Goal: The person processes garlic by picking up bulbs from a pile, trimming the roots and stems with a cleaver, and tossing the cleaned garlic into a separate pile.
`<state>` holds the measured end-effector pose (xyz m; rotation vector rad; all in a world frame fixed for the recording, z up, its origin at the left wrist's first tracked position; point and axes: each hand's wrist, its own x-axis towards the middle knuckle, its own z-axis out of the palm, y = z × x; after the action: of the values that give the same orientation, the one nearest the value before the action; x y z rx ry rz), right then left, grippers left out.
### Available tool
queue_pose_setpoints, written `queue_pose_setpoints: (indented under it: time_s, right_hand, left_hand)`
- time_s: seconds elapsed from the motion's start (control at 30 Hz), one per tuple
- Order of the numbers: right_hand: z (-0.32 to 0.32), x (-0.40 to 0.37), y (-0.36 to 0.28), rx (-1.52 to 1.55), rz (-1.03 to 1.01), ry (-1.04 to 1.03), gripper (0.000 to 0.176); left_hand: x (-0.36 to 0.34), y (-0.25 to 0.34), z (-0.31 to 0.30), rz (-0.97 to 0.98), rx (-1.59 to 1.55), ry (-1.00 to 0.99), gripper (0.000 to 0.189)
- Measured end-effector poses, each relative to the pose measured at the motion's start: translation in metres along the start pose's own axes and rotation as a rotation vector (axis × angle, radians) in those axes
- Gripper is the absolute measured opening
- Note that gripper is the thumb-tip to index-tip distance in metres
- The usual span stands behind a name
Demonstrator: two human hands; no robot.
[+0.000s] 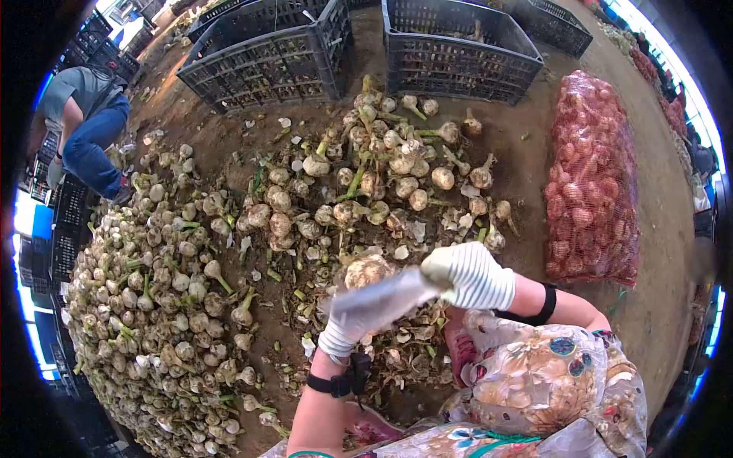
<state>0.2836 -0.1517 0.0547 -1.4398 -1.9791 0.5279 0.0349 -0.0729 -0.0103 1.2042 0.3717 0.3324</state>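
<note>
My right hand (472,276), in a white glove with dark stripes, is closed around the end of a knife (385,298). Its broad grey blade is blurred by motion and slants across in front of my left hand (343,334). A garlic bulb (368,271) shows just beyond the blade, larger than those on the ground, and my left hand is closed on it. The blade hides most of the left fingers. Ahead of both hands lies a loose heap of garlic bulbs (407,164) with stems, roots and dirt on them.
A large pile of garlic (168,305) spreads to the left. Black plastic crates (458,61) stand at the back. A red mesh sack (592,183) full of bulbs lies at right. Another person (95,137) bends over at far left. Trimmings litter the dirt floor.
</note>
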Motion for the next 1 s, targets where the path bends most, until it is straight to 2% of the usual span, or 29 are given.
queue_pose_setpoints:
  time_s: [0.07, 0.1, 0.2, 0.27, 0.3, 0.4, 0.43, 0.47, 0.53, 0.57, 0.67, 0.73, 0.77, 0.8, 0.83, 0.87, 0.9, 0.93, 1.0]
  right_hand:
    - [-0.002, 0.004, -0.015, -0.118, -0.009, -0.115, 0.009]
    - [0.000, 0.004, -0.015, -0.066, 0.024, -0.087, 0.015]
    - [0.004, 0.002, -0.010, -0.082, 0.068, -0.129, 0.016]
    - [0.011, -0.003, -0.005, -0.082, 0.067, -0.103, 0.014]
    - [0.012, -0.004, -0.005, -0.056, 0.061, -0.093, 0.014]
    - [0.018, -0.013, 0.005, -0.064, 0.122, -0.099, 0.009]
    - [0.023, -0.017, 0.011, -0.081, 0.155, -0.105, 0.010]
    - [0.025, -0.025, 0.028, -0.089, 0.344, -0.030, 0.015]
    - [0.028, -0.064, 0.086, -0.350, 0.615, -0.075, 0.020]
    - [0.019, -0.054, 0.087, -0.338, 0.528, 0.005, 0.022]
    - [0.031, -0.051, 0.057, -0.115, 0.460, 0.126, 0.020]
    - [0.025, -0.043, 0.028, 0.003, 0.345, 0.201, 0.018]
    - [0.016, -0.041, 0.015, 0.075, 0.292, 0.076, 0.016]
    - [0.020, -0.037, 0.010, 0.050, 0.101, 0.091, 0.013]
    - [0.024, -0.034, 0.005, -0.060, 0.065, -0.014, 0.011]
    - [0.027, -0.030, 0.003, -0.173, 0.025, -0.121, 0.009]
    - [0.030, -0.025, 0.002, -0.234, 0.039, -0.165, 0.009]
    - [0.035, -0.022, 0.006, -0.259, 0.042, -0.155, 0.009]
    - [0.046, -0.012, 0.015, -0.222, 0.016, 0.003, 0.011]
  left_hand:
    - [0.002, -0.012, 0.009, 0.120, -0.795, -0.115, 0.052]
    - [0.004, -0.017, 0.013, 0.149, -1.158, -0.209, 0.050]
    - [0.002, -0.028, 0.017, 0.155, -1.300, -0.241, 0.050]
    - [0.000, -0.019, 0.023, 0.154, -1.283, -0.193, 0.050]
    - [0.001, -0.013, 0.025, 0.167, -1.179, -0.153, 0.049]
    - [0.000, -0.017, 0.027, 0.045, -0.904, -0.070, 0.045]
    - [0.003, -0.016, 0.033, 0.023, -0.642, 0.008, 0.041]
    - [0.010, -0.014, 0.037, 0.008, -0.374, 0.078, 0.038]
    - [0.018, -0.038, 0.024, 0.022, -0.465, 0.172, 0.040]
    - [0.021, -0.050, 0.018, 0.031, -0.509, 0.218, 0.041]
    - [0.025, -0.019, 0.008, -0.036, -0.731, 0.485, 0.044]
    - [0.036, -0.015, 0.001, 0.131, -0.208, 0.761, 0.047]
    - [0.036, -0.009, -0.002, 0.015, -0.269, 0.865, 0.043]
    - [0.033, 0.009, 0.004, -0.077, -0.530, 0.818, 0.035]
    - [0.031, 0.027, 0.010, -0.180, -0.790, 0.795, 0.033]
    - [0.037, 0.034, 0.018, -0.122, -0.965, 0.778, 0.036]
    - [0.041, 0.034, 0.026, -0.108, -0.847, 0.826, 0.047]
    - [0.043, 0.050, 0.036, -0.271, -0.975, 0.803, 0.053]
    - [0.039, 0.028, 0.041, -0.060, -0.920, 0.633, 0.059]
